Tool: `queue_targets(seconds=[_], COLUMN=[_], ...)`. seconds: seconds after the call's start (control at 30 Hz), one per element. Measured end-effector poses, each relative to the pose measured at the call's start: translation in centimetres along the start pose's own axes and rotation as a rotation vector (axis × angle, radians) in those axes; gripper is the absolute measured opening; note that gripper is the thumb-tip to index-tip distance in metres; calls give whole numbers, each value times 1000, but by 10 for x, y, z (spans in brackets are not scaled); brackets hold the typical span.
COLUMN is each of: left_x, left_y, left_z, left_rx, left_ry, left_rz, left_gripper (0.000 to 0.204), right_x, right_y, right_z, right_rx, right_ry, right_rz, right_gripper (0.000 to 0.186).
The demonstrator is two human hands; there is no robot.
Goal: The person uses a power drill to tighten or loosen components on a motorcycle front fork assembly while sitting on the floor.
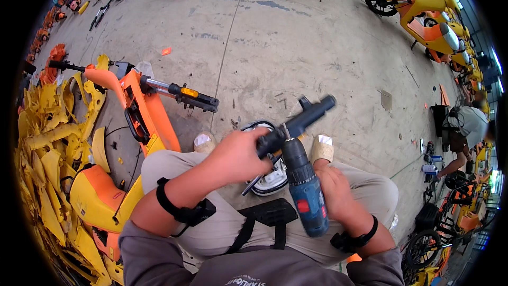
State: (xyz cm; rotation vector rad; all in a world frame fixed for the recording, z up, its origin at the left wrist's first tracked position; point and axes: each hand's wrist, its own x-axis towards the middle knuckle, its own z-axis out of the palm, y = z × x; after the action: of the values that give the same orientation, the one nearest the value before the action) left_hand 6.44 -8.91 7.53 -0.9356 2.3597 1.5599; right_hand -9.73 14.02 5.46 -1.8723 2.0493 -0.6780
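Fingers of the left hand (pixel 241 153) are curling around the near end of a black tubular part (pixel 311 118), while those of the right hand (pixel 336 188) are wrapping a cordless drill (pixel 313 206). Above the concrete floor (pixel 296 47), the tubular part is slanting up to the right, showing a smooth, dull surface and a short side stub. The drill is displaying a blue casing with a red patch, a dark cylindrical chuck (pixel 295 156) and a slim metal bit (pixel 287 131), whose contact with the tubular part is staying unclear.
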Motion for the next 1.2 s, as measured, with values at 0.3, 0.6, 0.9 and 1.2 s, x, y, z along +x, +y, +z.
queue_targets(seconds=[0.3, 0.6, 0.9, 1.2], left_x=[7, 13, 38, 43], left_y=[23, 16, 1, 9], left_z=[-3, -7, 5, -9], left_rx=[-144, -515, -700, -626], left_ry=[-98, -115, 74, 306], left_rz=[-62, -105, -40, -1], left_gripper=[42, 48, 37, 33], right_x=[1, 11, 27, 30], right_y=[2, -28, -26, -27], right_z=[2, -28, -30, -31], right_rx=[1012, 1274, 1532, 1711], right_ry=[197, 271, 303, 180], right_rz=[604, 484, 562, 561], right_gripper=[15, 83, 75, 64])
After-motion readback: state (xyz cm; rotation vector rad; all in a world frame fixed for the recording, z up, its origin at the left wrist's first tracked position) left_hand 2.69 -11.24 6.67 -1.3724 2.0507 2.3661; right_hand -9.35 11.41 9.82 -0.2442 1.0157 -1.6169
